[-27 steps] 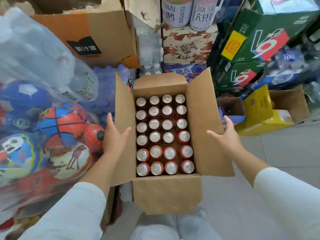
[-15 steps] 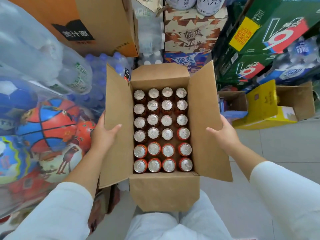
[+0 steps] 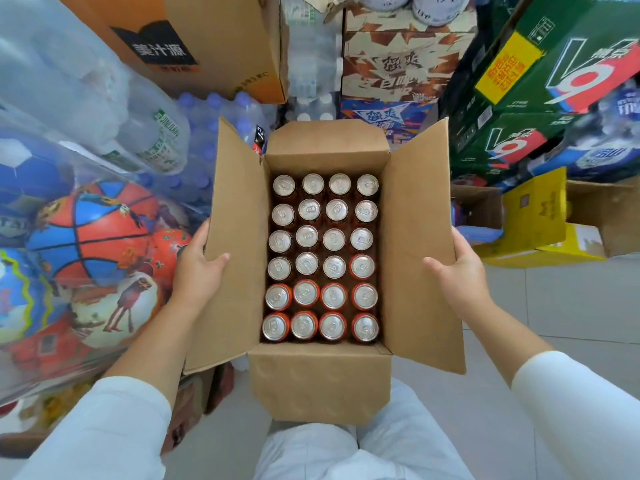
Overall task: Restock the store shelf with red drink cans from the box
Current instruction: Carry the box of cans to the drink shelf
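While we look down, both of our hands hold one big open box right in front of us. Far on our left lie packs of water bottles and a clear bag of bright balls.

Next comes our left hand. Its thumb lies on the inside of the left flap and its fingers go behind the flap, so it pinches the cardboard.

The box is in the middle, between our two hands and just past our legs. Its flaps stand open. We cannot tell if it rests on anything underneath. Inside stand the red drink cans, all upright with shiny tops up. They sit four across and six deep, packed tight with no gaps. The long side of the box runs straight away from us, so a short end is nearest to us.

Then comes our right hand. It pinches the right flap the same way, thumb inside and fingers outside. Each hand is about halfway along the box, so neither one is nearer to the cans.

Farther right are green cartons and a yellow box by the floor.

We cannot see the store shelf. The box looks full, so we think no can has come out. Both hands are busy, so one must let go before it can take a can.
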`<state>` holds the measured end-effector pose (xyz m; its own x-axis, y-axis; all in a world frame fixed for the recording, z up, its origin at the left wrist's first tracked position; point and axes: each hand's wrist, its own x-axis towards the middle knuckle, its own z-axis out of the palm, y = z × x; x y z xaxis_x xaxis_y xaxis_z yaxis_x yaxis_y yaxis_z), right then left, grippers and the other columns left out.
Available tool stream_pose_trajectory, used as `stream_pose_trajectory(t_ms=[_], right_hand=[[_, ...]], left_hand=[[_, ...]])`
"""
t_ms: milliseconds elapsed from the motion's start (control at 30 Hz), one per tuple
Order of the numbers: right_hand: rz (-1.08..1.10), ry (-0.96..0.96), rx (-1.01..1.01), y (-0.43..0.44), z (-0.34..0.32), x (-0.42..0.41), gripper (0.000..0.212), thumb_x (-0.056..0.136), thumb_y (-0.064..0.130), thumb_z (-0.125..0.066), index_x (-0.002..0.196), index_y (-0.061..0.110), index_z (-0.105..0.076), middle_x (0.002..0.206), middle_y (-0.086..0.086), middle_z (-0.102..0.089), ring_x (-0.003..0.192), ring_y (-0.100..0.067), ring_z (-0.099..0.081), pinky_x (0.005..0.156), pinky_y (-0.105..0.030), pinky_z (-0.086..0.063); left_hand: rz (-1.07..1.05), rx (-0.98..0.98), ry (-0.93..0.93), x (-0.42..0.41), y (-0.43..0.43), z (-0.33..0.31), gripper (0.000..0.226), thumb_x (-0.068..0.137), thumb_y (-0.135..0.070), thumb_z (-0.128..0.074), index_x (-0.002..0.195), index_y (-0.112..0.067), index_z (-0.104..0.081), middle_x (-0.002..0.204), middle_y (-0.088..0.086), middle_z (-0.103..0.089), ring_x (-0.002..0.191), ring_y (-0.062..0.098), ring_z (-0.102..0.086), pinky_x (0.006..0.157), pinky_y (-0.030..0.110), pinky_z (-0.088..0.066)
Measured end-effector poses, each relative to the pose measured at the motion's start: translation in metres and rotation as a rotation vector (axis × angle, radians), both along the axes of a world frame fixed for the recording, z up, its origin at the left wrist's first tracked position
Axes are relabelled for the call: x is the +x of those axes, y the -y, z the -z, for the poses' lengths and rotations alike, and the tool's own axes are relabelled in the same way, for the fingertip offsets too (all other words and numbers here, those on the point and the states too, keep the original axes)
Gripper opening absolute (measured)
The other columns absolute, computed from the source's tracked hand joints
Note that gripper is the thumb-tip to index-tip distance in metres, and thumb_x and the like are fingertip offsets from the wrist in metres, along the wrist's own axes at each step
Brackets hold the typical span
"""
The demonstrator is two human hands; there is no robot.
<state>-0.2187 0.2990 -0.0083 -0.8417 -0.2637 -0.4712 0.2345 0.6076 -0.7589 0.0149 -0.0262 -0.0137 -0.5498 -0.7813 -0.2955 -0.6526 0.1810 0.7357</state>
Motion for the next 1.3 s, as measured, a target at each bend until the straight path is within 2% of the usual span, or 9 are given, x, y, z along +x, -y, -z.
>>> stream_pose_trajectory(t_ms=[67, 133, 233, 400, 733, 867, 1000, 1133, 1300], right_hand=[[-0.018, -0.012, -0.017, -0.001, -0.003, 0.0, 0.065, 0.088, 0.002, -0.064, 0.143, 0.03, -0.044, 0.126, 0.011, -0.061, 0.11, -0.005, -0.059, 0.092, -0.025, -0.048], [-0.027, -0.016, -0.027, -0.002, -0.005, 0.0, 0.065, 0.088, 0.0, -0.062, 0.143, 0.03, -0.044, 0.126, 0.013, -0.06, 0.106, 0.006, -0.059, 0.094, -0.022, -0.048], [-0.026, -0.017, -0.047, -0.001, -0.01, 0.001, 0.065, 0.089, -0.001, -0.06, 0.142, 0.031, -0.044, 0.123, 0.017, -0.06, 0.095, 0.022, -0.056, 0.084, -0.013, -0.047], [-0.028, -0.006, -0.042, -0.008, -0.019, 0.003, 0.065, 0.089, -0.003, -0.06, 0.14, 0.035, -0.046, 0.105, 0.036, -0.058, 0.088, 0.022, -0.058, 0.077, -0.011, -0.049], [0.168, 0.014, -0.074, -0.076, -0.043, 0.035, 0.064, 0.087, -0.005, -0.063, 0.138, 0.032, -0.051, 0.112, 0.019, -0.065, 0.093, 0.001, -0.064, 0.08, -0.03, -0.056], [0.304, 0.014, -0.108, -0.12, -0.048, 0.058, 0.069, 0.084, -0.012, -0.06, 0.132, 0.037, -0.052, 0.099, 0.032, -0.066, 0.078, 0.007, -0.067, 0.065, -0.016, -0.055], [0.48, -0.006, -0.12, -0.168, -0.051, 0.083, 0.07, 0.081, -0.012, -0.06, 0.126, 0.041, -0.053, 0.1, 0.025, -0.069, 0.068, 0.006, -0.065, 0.061, -0.014, -0.053], [0.624, -0.004, -0.144, -0.228, -0.053, 0.103, 0.064, 0.082, -0.008, -0.06, 0.129, 0.035, -0.057, 0.108, 0.024, -0.069, 0.09, 0.002, -0.068, 0.077, -0.026, -0.056], [0.782, -0.008, -0.083, -0.318, -0.048, 0.115, 0.065, 0.08, 0.0, -0.066, 0.136, 0.03, -0.054, 0.114, 0.025, -0.067, 0.1, -0.003, -0.067, 0.092, -0.038, -0.055]], left_hand=[[0.009, -0.002, -0.012, 0.001, -0.001, -0.002, 0.073, 0.084, 0.012, -0.062, 0.148, -0.016, -0.043, 0.135, -0.012, -0.054, 0.115, -0.01, -0.048, 0.095, -0.002, -0.033], [0.027, 0.008, -0.022, 0.005, -0.001, -0.002, 0.074, 0.083, 0.012, -0.063, 0.148, -0.016, -0.043, 0.14, -0.007, -0.055, 0.123, 0.001, -0.051, 0.106, 0.013, -0.036], [0.03, 0.011, -0.019, 0.009, -0.004, -0.001, 0.073, 0.083, 0.011, -0.063, 0.147, -0.019, -0.044, 0.138, -0.004, -0.059, 0.124, 0.009, -0.056, 0.111, 0.03, -0.04], [0.042, 0.059, -0.004, 0.013, -0.01, -0.001, 0.075, 0.082, 0.007, -0.065, 0.145, -0.029, -0.045, 0.134, -0.011, -0.062, 0.12, 0.01, -0.06, 0.109, 0.043, -0.044], [0.2, 0.159, -0.018, -0.017, -0.037, -0.035, 0.077, 0.08, 0.006, -0.063, 0.141, -0.04, -0.049, 0.127, -0.024, -0.064, 0.115, 0.002, -0.063, 0.103, 0.041, -0.05], [0.324, 0.153, -0.021, -0.048, -0.065, -0.051, 0.074, 0.081, 0.009, -0.063, 0.137, -0.039, -0.055, 0.118, -0.027, -0.066, 0.108, -0.008, -0.062, 0.095, 0.025, -0.053], [0.461, 0.175, 0.005, -0.084, -0.098, -0.06, 0.076, 0.083, 0.006, -0.063, 0.133, -0.05, -0.053, 0.118, -0.026, -0.067, 0.105, 0.0, -0.067, 0.094, 0.039, -0.055], [0.688, 0.132, 0.031, -0.129, -0.152, -0.074, 0.078, 0.08, 0.003, -0.063, 0.131, -0.055, -0.051, 0.116, -0.031, -0.066, 0.107, -0.002, -0.065, 0.092, 0.032, -0.054], [0.866, 0.14, 0.055, -0.191, -0.243, -0.079, 0.081, 0.081, 0.003, -0.064, 0.128, -0.062, -0.05, 0.114, -0.026, -0.069, 0.101, 0.004, -0.069, 0.088, 0.04, -0.058]])
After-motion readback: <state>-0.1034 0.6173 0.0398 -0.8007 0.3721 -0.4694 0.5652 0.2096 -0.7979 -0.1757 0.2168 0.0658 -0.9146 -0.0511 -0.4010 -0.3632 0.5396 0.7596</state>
